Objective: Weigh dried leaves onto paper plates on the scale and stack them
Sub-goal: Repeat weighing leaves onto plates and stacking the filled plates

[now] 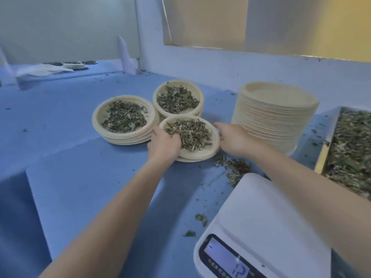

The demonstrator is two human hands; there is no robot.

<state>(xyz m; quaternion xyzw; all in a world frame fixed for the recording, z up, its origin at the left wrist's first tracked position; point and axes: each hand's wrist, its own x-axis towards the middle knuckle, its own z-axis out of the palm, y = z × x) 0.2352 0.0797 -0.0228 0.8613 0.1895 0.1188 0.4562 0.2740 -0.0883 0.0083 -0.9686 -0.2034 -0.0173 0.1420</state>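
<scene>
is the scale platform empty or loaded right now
Empty: the scale platform is bare white, with no plate on it; its display is lit.
</scene>
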